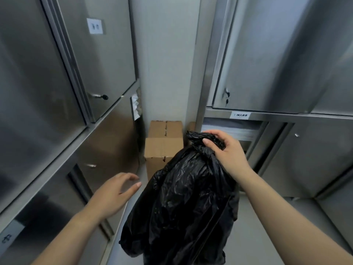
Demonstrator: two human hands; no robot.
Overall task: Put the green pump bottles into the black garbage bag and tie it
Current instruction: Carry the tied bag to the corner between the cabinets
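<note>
Bag: the black garbage bag (183,207) hangs through the centre and lower centre of the frame, its neck bunched tight at the top with a crumpled tuft above. What it holds cannot be told.
Right grip: the right hand (227,150), right of centre, has fingers and thumb curled round the bunched neck, pinching the plastic.
Left grip: the left hand (112,196), lower left of centre, is spread with fingers loosely curved. It holds nothing and is near the bag but apart from it.
Behind: a cardboard box (162,144) stands in the centre, just behind the bag, against a pale wall column (164,64).
Sides: steel cabinets (38,92) fill the left and right — a key (104,97) sits in a left door's lock.
Shelf edge: a white label (240,115) at centre right, above the right hand.
</note>
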